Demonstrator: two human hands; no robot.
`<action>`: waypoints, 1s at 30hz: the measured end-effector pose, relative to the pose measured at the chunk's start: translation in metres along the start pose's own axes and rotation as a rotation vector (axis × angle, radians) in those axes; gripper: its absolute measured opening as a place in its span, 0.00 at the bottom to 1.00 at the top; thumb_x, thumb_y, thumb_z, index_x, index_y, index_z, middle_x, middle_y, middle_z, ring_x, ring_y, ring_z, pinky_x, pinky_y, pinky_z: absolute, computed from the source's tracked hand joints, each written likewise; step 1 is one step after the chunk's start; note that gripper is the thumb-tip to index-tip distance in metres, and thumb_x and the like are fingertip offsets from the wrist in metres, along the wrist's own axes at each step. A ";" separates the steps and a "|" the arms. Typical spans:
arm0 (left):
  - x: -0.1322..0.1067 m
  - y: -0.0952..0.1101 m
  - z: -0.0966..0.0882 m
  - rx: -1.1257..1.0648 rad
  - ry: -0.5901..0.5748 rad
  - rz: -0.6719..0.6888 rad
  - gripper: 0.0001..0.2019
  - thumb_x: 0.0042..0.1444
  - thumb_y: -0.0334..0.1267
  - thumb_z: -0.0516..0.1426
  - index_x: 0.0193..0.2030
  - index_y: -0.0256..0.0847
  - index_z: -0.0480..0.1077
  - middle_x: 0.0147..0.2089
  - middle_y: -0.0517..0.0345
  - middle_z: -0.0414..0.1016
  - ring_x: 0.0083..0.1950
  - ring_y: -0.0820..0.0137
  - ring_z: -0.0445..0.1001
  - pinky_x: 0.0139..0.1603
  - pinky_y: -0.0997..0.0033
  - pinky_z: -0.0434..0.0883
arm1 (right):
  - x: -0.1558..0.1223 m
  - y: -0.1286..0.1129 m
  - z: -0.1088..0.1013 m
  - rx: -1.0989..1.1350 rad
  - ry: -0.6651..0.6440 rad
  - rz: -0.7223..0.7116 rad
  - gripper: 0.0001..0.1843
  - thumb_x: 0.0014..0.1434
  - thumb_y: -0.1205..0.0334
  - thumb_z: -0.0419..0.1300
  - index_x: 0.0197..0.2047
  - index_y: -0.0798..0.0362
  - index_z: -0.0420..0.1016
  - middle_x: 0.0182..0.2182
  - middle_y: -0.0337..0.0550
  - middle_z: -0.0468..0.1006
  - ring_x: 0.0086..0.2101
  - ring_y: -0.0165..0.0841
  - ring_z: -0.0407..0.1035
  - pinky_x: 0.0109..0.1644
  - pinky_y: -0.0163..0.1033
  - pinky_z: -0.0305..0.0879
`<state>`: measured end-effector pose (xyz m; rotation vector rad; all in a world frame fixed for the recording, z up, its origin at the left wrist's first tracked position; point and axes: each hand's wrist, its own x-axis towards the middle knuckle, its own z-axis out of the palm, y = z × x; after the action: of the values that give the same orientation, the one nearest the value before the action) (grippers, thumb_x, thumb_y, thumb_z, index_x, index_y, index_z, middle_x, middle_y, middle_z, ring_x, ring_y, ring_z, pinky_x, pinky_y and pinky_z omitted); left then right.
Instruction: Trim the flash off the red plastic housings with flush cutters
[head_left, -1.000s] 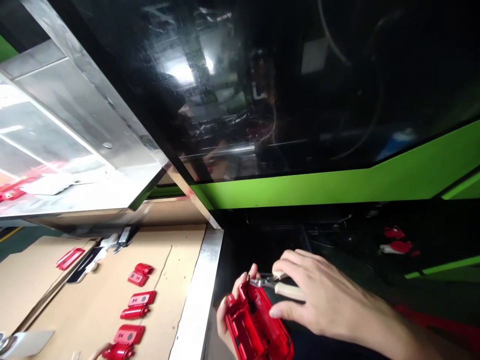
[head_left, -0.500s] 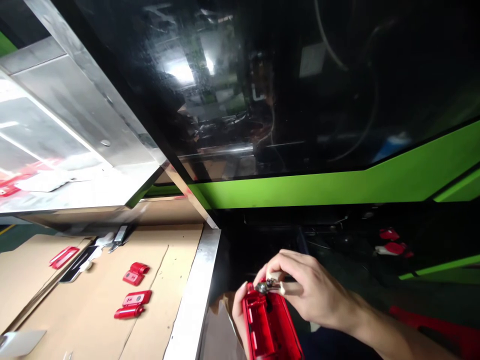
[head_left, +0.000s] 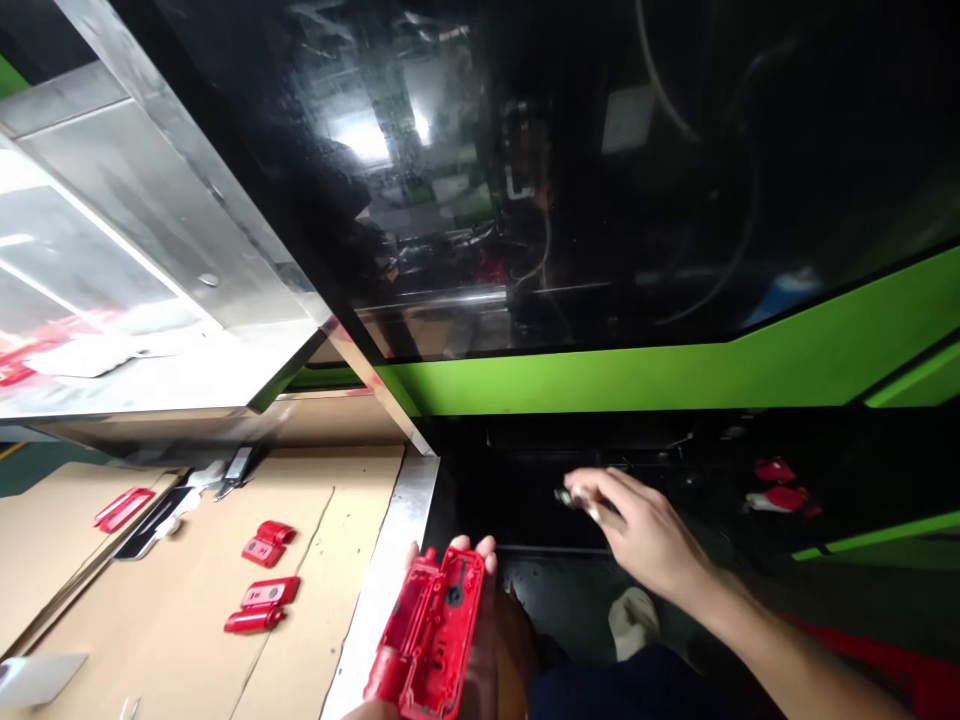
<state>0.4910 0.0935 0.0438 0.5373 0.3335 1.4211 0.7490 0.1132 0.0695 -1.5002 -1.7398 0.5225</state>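
My left hand [head_left: 487,640] holds a hollow red plastic housing [head_left: 441,635] from below, its inner side facing up, with fingertips showing past the top end. My right hand [head_left: 649,535], to the right and higher, is closed around small pliers or nippers [head_left: 576,494] with pale handles and a metal head. The nippers are apart from the housing and slightly blurred, so their exact kind is unclear. On the cardboard-covered table [head_left: 187,640] to the left lie two smaller red parts, an upper one [head_left: 268,543] and a lower one [head_left: 261,604].
A red frame-shaped part [head_left: 124,510] and a dark flat object [head_left: 154,524] lie farther left. The metal table edge [head_left: 382,600] runs beside my left hand. Ahead stands a black machine panel with a green band [head_left: 570,380]. Red scraps [head_left: 784,498] lie at the right.
My right hand has drawn the nippers away from the housing, up and to the right. My left hand has moved left with the housing, now tilted the other way.
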 end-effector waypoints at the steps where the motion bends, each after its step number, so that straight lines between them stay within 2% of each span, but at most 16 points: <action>1: 0.001 -0.002 0.002 -0.079 -0.070 -0.033 0.56 0.36 0.79 0.60 0.68 0.44 0.66 0.68 0.40 0.67 0.69 0.40 0.62 0.70 0.50 0.65 | 0.005 0.012 0.003 -0.061 0.037 0.034 0.09 0.66 0.67 0.50 0.43 0.51 0.71 0.49 0.50 0.77 0.43 0.37 0.76 0.50 0.44 0.73; 3: 0.002 -0.008 0.007 -0.196 -0.168 -0.077 0.57 0.39 0.80 0.58 0.69 0.44 0.63 0.69 0.41 0.64 0.71 0.43 0.61 0.70 0.55 0.66 | 0.011 0.030 0.007 -0.112 0.055 0.087 0.09 0.66 0.65 0.51 0.44 0.51 0.71 0.50 0.52 0.78 0.44 0.40 0.77 0.50 0.47 0.73; 6: 0.001 -0.014 0.012 -0.227 -0.214 -0.093 0.57 0.40 0.79 0.58 0.71 0.45 0.60 0.71 0.41 0.62 0.71 0.41 0.59 0.71 0.52 0.65 | 0.004 0.042 0.007 -0.143 0.017 0.124 0.08 0.67 0.63 0.51 0.42 0.50 0.71 0.38 0.44 0.80 0.38 0.38 0.77 0.42 0.42 0.73; 8: -0.001 -0.014 0.015 -0.227 -0.221 -0.117 0.57 0.40 0.79 0.57 0.72 0.45 0.58 0.71 0.41 0.62 0.72 0.42 0.59 0.71 0.53 0.65 | -0.005 0.045 0.005 -0.149 -0.020 0.147 0.07 0.68 0.61 0.53 0.41 0.49 0.72 0.36 0.41 0.80 0.36 0.36 0.77 0.40 0.40 0.71; 12: -0.003 -0.009 0.026 -0.218 -0.209 -0.162 0.54 0.44 0.78 0.55 0.72 0.45 0.60 0.70 0.40 0.63 0.71 0.42 0.60 0.70 0.53 0.66 | -0.025 0.055 0.003 -0.145 -0.090 0.210 0.08 0.67 0.55 0.56 0.43 0.47 0.72 0.37 0.40 0.81 0.37 0.36 0.78 0.40 0.40 0.72; 16: -0.002 -0.011 0.040 -0.226 -0.174 -0.139 0.51 0.44 0.78 0.54 0.69 0.49 0.64 0.67 0.39 0.68 0.69 0.43 0.65 0.66 0.50 0.70 | -0.043 0.075 0.000 -0.157 -0.110 0.293 0.17 0.65 0.43 0.57 0.46 0.47 0.73 0.41 0.42 0.83 0.42 0.40 0.79 0.44 0.43 0.74; 23: 0.001 -0.016 0.051 -0.250 -0.191 -0.117 0.51 0.44 0.77 0.55 0.70 0.49 0.63 0.65 0.39 0.71 0.66 0.47 0.70 0.62 0.56 0.73 | -0.067 0.092 -0.008 -0.119 -0.162 0.474 0.29 0.57 0.29 0.57 0.48 0.44 0.74 0.46 0.42 0.83 0.48 0.45 0.77 0.50 0.48 0.73; 26: 0.000 -0.018 0.049 -0.189 -0.141 -0.096 0.56 0.38 0.81 0.53 0.71 0.55 0.60 0.64 0.42 0.73 0.67 0.42 0.69 0.63 0.47 0.71 | -0.070 0.092 -0.007 -0.083 -0.196 0.518 0.32 0.56 0.26 0.56 0.51 0.42 0.73 0.48 0.41 0.82 0.50 0.43 0.76 0.52 0.47 0.72; 28: 0.000 -0.019 0.048 -0.019 -0.063 -0.140 0.61 0.32 0.86 0.51 0.72 0.58 0.59 0.66 0.45 0.71 0.69 0.38 0.64 0.66 0.37 0.67 | -0.071 0.091 -0.006 -0.075 -0.212 0.511 0.32 0.58 0.26 0.54 0.52 0.42 0.72 0.48 0.40 0.81 0.50 0.42 0.75 0.53 0.46 0.72; 30: 0.001 -0.019 0.052 0.151 0.011 -0.217 0.62 0.31 0.88 0.49 0.73 0.57 0.58 0.68 0.45 0.68 0.71 0.37 0.61 0.69 0.33 0.62 | -0.070 0.089 -0.004 -0.077 -0.222 0.491 0.31 0.61 0.27 0.53 0.53 0.41 0.71 0.48 0.39 0.81 0.50 0.42 0.75 0.53 0.45 0.72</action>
<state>0.5345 0.0855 0.0771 0.5976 0.4963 1.1952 0.8110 0.0653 -0.0124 -2.0007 -1.5589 0.9081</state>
